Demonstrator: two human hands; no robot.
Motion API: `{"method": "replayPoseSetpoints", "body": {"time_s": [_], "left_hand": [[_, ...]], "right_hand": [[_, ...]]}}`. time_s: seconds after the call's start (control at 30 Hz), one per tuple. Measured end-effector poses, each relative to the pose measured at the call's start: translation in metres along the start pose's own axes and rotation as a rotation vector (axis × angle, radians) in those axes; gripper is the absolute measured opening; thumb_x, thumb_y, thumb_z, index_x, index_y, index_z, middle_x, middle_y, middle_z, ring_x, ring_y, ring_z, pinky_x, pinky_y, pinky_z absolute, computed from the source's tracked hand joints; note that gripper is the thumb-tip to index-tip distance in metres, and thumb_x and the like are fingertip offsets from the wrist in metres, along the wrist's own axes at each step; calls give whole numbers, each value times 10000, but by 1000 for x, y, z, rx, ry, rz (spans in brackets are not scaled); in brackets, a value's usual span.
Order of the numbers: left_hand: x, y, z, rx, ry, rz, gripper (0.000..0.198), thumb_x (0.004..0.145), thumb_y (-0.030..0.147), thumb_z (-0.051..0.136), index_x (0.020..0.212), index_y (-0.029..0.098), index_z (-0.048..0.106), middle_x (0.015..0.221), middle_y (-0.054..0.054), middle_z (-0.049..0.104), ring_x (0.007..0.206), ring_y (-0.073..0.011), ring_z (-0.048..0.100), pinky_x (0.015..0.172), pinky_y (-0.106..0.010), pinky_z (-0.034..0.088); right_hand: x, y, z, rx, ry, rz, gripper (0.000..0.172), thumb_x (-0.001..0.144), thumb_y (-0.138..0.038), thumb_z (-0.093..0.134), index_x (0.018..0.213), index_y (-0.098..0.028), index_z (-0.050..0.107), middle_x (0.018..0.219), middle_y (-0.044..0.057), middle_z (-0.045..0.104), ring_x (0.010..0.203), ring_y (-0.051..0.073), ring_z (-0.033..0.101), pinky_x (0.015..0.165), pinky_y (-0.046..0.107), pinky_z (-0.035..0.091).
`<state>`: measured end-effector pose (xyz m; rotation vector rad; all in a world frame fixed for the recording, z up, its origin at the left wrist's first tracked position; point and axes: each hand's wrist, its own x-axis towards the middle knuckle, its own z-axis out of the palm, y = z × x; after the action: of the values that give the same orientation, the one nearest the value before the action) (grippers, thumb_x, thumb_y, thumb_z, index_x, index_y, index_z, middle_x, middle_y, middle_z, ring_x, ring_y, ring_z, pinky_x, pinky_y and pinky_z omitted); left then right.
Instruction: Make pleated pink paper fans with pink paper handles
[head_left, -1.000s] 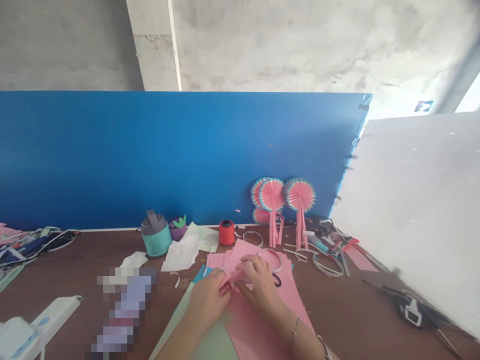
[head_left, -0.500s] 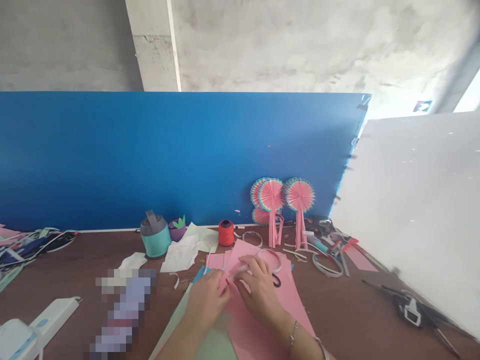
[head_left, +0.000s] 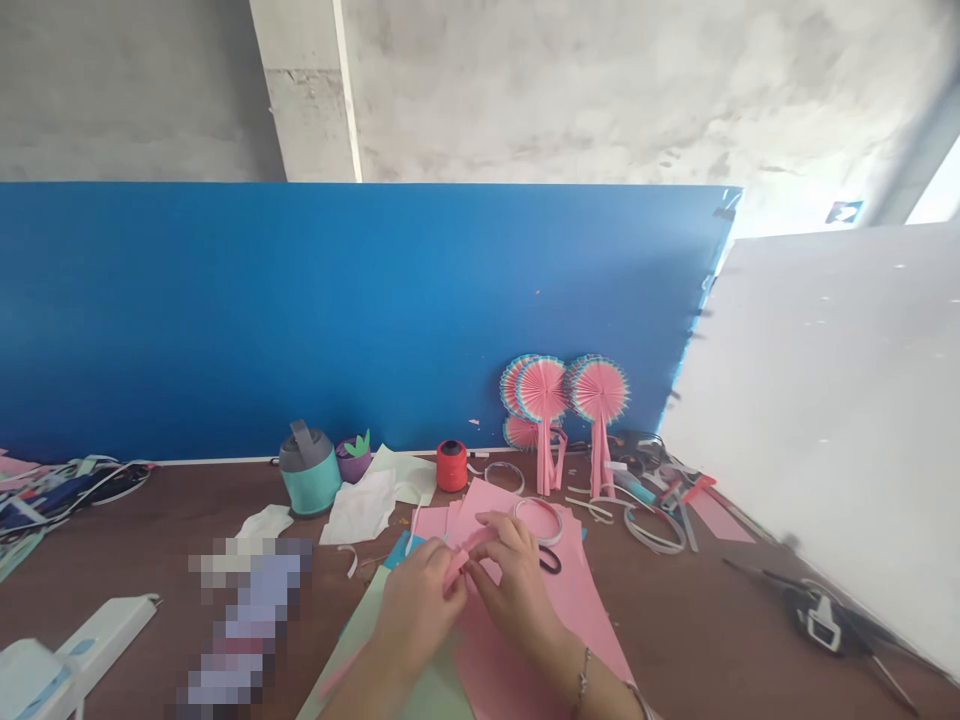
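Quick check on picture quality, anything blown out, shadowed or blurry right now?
Head view: the white panel looks pale and washed out; the blue partition darkens toward its lower edge; mosaic blocks hide something left of the left hand; the folded pink paper between it and the right hand lacks fine detail.

Teal container (head_left: 312,482) beside a purple pot (head_left: 354,464), white power strip (head_left: 114,640) at left, blue partition (head_left: 375,320) behind

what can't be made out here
Head view: held pink paper, folds partly hidden by the left hand and right hand.
Head view: black loop, left side behind the right hand.
Head view: lavender item, masked by pixelation.
Head view: white power strip, cut off by bottom edge.
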<state>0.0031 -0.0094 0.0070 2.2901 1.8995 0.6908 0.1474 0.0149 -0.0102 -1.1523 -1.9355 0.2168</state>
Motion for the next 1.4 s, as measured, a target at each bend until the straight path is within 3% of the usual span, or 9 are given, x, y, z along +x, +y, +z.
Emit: {"method": "replayPoseSetpoints", "body": {"time_s": [0.2, 0.53, 0.93, 1.17, 1.4], "left_hand": [[-2, 4, -2, -16, 18, 28, 177, 796, 122, 440, 751, 211, 586, 825, -29, 643, 772, -176, 602, 645, -272, 396], [-1, 3, 4, -23, 68, -26, 149, 787, 153, 453, 688, 213, 546, 770, -19, 634, 726, -171, 596, 618, -274, 389], [-4, 6, 4, -42, 103, -7, 121, 787, 166, 466, 725, 225, 551, 774, -18, 645, 746, -179, 618, 647, -276, 415], [-4, 1, 2, -69, 140, -5, 99, 786, 171, 465, 753, 227, 539, 789, -10, 641, 763, -173, 619, 639, -263, 418], [-3, 0, 6, -47, 136, 8, 115, 795, 165, 456, 714, 222, 515, 765, -6, 631, 750, -169, 615, 631, -263, 406]], "right_hand": [[2, 3, 2, 77, -25, 136, 170, 756, -116, 619, 642, -236, 657, 1142, 70, 608, 1125, 296, 488, 918, 480, 351], [1, 3, 6, 125, 1, 210, 171, 742, -126, 614, 603, -219, 650, 1208, 95, 587, 1218, 329, 425, 942, 528, 344], [-2, 4, 7, 96, 27, 171, 168, 770, -135, 543, 687, -221, 660, 1229, 114, 572, 1238, 327, 413, 947, 552, 345], [4, 8, -1, 169, -20, 224, 137, 784, -188, 585, 681, -224, 668, 1295, 109, 524, 1271, 325, 379, 992, 554, 313], [4, 4, 0, 207, -27, 299, 91, 729, -196, 680, 641, -219, 672, 1230, 125, 563, 1250, 343, 408, 981, 549, 339]]}}
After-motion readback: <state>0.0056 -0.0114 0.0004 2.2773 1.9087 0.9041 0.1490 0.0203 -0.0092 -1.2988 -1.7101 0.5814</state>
